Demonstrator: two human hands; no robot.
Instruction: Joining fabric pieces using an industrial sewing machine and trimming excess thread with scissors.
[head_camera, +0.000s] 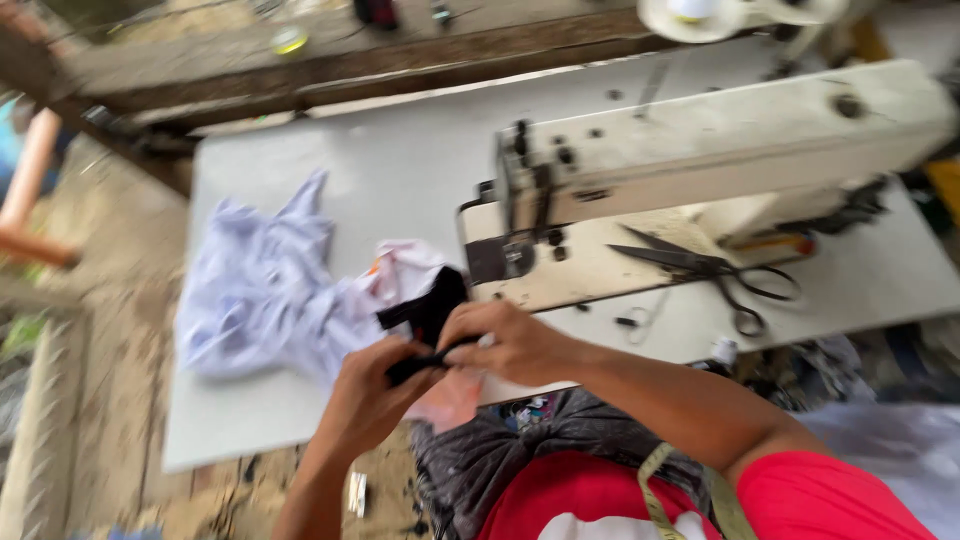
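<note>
White table (400, 170) carries sewing machine (700, 160), scissors (715, 270), pale garment (265, 285).

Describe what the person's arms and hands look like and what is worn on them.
Both hands, left hand and right hand, are bare, without gloves; no rings or watch can be made out in the blur. The forearms are bare too. A short red sleeve covers the right upper arm.

A pale grey sewing table (330, 170) fills the middle of the view, lit by soft daylight. On its right half stands a cream industrial sewing machine (720, 150), with 1 pair of black scissors (715, 270) lying on its bed. Behind the table runs a dark wooden beam (330, 70). Below and to the left lies a sandy dirt floor (110, 300), littered with small scraps near the table's front edge.
</note>
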